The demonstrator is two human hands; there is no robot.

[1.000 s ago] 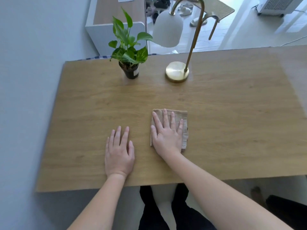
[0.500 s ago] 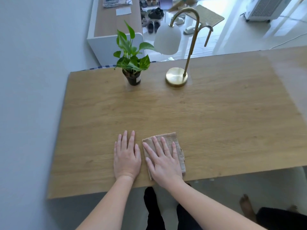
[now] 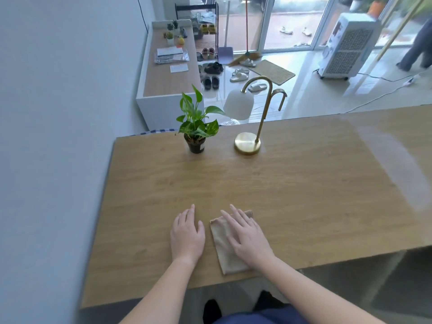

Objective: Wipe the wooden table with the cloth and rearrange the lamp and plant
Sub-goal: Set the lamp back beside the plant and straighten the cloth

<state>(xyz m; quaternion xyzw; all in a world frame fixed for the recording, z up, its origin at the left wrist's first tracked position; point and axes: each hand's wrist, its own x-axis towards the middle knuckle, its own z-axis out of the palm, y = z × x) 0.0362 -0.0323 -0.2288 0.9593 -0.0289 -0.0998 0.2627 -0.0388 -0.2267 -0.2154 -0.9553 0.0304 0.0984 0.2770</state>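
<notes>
While flat on cloth (image 3: 225, 250), right hand (image 3: 249, 237); left hand (image 3: 187, 235) beside.

Bare table (image 3: 304, 195); far-edge plant (image 3: 197, 129), lamp (image 3: 247, 142).

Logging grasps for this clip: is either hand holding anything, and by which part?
Nothing is gripped. The right hand lies flat on the cloth, pressing its right side onto the table. The left hand rests flat on bare wood.

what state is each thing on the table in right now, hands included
cloth: folded, flat near the front edge, under the right hand
right hand: open, palm down on the cloth
left hand: open, flat on the bare table
plant: upright
lamp: upright, looks unlit
</notes>
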